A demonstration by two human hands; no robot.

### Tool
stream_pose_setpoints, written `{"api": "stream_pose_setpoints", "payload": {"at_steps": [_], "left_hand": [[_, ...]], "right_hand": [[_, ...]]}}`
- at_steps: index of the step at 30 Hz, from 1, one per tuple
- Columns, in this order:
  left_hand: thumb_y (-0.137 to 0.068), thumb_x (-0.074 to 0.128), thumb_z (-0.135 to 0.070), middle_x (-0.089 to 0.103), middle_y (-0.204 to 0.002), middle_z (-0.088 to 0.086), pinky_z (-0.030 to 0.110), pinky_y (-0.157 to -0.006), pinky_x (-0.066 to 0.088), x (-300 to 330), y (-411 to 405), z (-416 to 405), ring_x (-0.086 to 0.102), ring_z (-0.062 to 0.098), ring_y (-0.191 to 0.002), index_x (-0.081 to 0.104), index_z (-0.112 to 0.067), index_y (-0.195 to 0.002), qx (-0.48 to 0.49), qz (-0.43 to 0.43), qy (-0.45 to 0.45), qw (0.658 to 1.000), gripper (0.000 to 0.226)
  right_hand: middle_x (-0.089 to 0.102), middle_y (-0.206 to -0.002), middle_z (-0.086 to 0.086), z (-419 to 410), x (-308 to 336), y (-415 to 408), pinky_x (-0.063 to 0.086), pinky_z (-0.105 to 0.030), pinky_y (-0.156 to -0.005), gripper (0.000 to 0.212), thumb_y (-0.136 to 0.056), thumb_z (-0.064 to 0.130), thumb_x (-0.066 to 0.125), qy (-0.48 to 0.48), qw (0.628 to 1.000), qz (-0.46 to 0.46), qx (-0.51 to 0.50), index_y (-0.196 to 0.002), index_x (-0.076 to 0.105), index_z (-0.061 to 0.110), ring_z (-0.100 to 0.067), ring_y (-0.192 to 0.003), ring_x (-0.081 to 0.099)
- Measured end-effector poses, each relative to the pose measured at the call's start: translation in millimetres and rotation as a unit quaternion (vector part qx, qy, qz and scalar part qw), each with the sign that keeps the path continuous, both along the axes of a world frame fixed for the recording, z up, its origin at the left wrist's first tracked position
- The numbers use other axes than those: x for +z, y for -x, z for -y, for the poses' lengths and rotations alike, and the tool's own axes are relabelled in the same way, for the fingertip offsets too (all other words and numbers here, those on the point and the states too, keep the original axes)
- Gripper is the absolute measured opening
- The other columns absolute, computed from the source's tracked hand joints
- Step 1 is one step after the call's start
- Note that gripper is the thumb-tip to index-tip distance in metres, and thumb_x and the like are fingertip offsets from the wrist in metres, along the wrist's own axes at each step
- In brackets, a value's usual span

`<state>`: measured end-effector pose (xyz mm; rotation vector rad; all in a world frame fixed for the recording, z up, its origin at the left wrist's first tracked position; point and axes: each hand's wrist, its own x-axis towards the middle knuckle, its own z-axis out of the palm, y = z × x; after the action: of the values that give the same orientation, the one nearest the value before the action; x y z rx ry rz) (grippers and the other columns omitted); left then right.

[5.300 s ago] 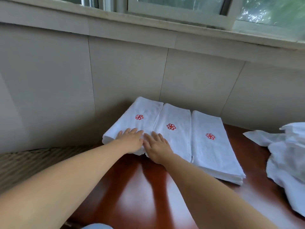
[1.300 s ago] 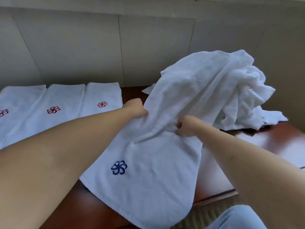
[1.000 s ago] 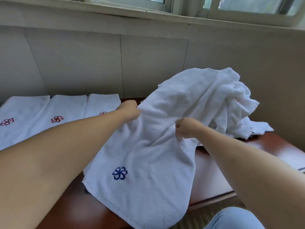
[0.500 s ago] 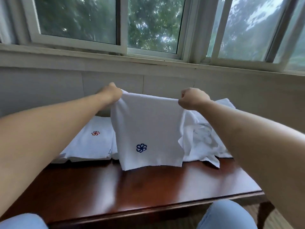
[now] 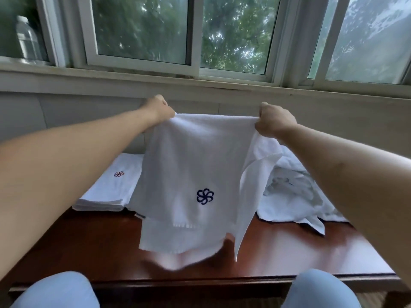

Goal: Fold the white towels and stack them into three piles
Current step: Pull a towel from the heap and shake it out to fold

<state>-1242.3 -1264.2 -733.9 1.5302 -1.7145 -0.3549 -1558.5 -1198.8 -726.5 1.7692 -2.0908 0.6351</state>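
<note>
Left hand (image 5: 158, 110), at 11 o'clock from the picture's centre: fingers curled, gripping one top corner of a white towel (image 5: 191, 165). Right hand (image 5: 272, 121), at 1 o'clock: fingers likewise curled, pinching the opposite top corner. Both forearms extend forward, and the top edge of the towel is drawn nearly taut between the two fists.

The towel hangs in the air above a dark red-brown table (image 5: 89, 245); a dark blue flower emblem (image 5: 205, 196) marks its front face just below centre. Its lower hem is blurred and lies close to the tabletop; contact cannot be determined.

At 9 o'clock from the hanging towel, a stack of folded towels (image 5: 111, 190) rests on the table, bearing a small red emblem and partly hidden by the left forearm. At 3 o'clock, a loose heap of unfolded towels (image 5: 293, 196) lies on the table.

At 6 o'clock, two knees in light blue cloth (image 5: 57, 290) appear below the table edge. At 12 o'clock, a window (image 5: 142, 30) with a pale frame shows green foliage; a clear bottle (image 5: 26, 38) stands on the sill at 10 o'clock.
</note>
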Motion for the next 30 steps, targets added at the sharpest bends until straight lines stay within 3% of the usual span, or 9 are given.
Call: {"api": "stream_pose_setpoints", "payload": {"at_steps": [5,11,14,16,19,22,24,27,30], "left_hand": [[-0.093,0.067,-0.031,0.051,-0.081,0.004,0.028,-0.066,0.043,-115,4,32,0.049,0.021,-0.069,0.049,-0.016,-0.078,-0.06,-0.059,-0.117,0.99,0.028],[-0.104,0.052,-0.018,0.077,-0.083,0.014,0.028,-0.057,0.057,-258,1,39,0.071,0.022,-0.066,0.061,-0.007,-0.106,-0.108,-0.142,-0.315,0.932,0.015],[-0.098,0.061,-0.013,0.075,-0.072,0.008,0.031,-0.056,0.057,-293,1,47,0.067,0.023,-0.06,0.065,-0.008,-0.107,-0.1,-0.104,-0.284,0.948,0.011],[-0.093,0.067,-0.019,0.073,-0.075,0.003,0.037,-0.066,0.058,-306,3,55,0.069,0.023,-0.067,0.065,-0.014,-0.106,-0.087,-0.031,-0.225,0.97,0.015],[-0.09,0.067,-0.035,0.069,-0.093,-0.008,0.036,-0.078,0.055,-314,4,62,0.067,0.018,-0.087,0.06,-0.028,-0.113,-0.067,0.058,-0.155,0.984,0.025],[-0.087,0.068,-0.038,0.069,-0.105,-0.014,0.026,-0.079,0.048,-314,3,67,0.064,0.013,-0.096,0.062,-0.034,-0.121,-0.071,0.069,-0.13,0.987,0.035],[-0.088,0.065,-0.035,0.07,-0.111,-0.015,0.019,-0.077,0.044,-315,5,69,0.064,0.01,-0.1,0.065,-0.035,-0.127,-0.082,0.065,-0.125,0.987,0.038],[-0.094,0.057,-0.032,0.068,-0.119,-0.009,0.027,-0.089,0.048,-313,14,67,0.059,0.015,-0.109,0.066,-0.035,-0.131,-0.121,0.1,-0.109,0.982,0.038],[-0.098,0.054,-0.031,0.065,-0.122,-0.006,0.039,-0.097,0.046,-311,27,59,0.052,0.022,-0.114,0.067,-0.034,-0.129,-0.135,0.208,-0.071,0.966,0.034]], "right_hand": [[0.063,-0.108,-0.02,54,-116,14,0.038,-0.035,-0.074,0.013,-0.095,0.011,0.048,-0.046,0.996,0.071,0.035,-0.108,0.05,0.012,-0.039,-0.096,0.059],[0.066,-0.116,-0.01,73,-261,35,0.046,-0.029,-0.079,0.022,-0.094,0.01,0.053,-0.252,0.952,0.163,0.053,-0.111,0.068,0.009,-0.032,-0.115,0.06],[0.07,-0.101,-0.013,75,-301,41,0.057,-0.04,-0.084,0.022,-0.089,0.007,0.054,-0.233,0.93,0.284,0.026,-0.104,0.07,0.007,-0.035,-0.101,0.066],[0.068,-0.097,-0.011,78,-316,44,0.057,-0.04,-0.081,0.026,-0.089,0.009,0.048,-0.183,0.927,0.328,0.0,-0.104,0.069,0.007,-0.032,-0.092,0.066],[0.065,-0.102,-0.006,86,-324,42,0.049,-0.029,-0.06,0.036,-0.092,0.012,0.042,-0.153,0.903,0.402,0.003,-0.119,0.064,0.018,-0.024,-0.076,0.061],[0.06,-0.082,-0.002,96,-322,39,0.038,-0.019,-0.041,0.046,-0.092,0.011,0.04,-0.131,0.854,0.504,0.015,-0.13,0.057,0.031,-0.011,-0.05,0.051],[0.057,-0.065,0.0,102,-319,39,0.036,-0.015,-0.036,0.045,-0.092,0.008,0.037,-0.104,0.808,0.58,-0.016,-0.121,0.065,0.029,-0.007,-0.039,0.047],[0.049,-0.045,0.007,107,-318,42,0.039,-0.019,-0.039,0.028,-0.096,0.017,0.049,-0.084,0.779,0.62,-0.026,-0.11,0.074,0.021,-0.007,-0.036,0.045],[0.062,-0.057,0.007,103,-319,45,0.048,-0.024,-0.055,0.016,-0.093,0.021,0.064,-0.064,0.795,0.603,0.0,-0.102,0.077,0.023,-0.005,-0.047,0.054]]}}
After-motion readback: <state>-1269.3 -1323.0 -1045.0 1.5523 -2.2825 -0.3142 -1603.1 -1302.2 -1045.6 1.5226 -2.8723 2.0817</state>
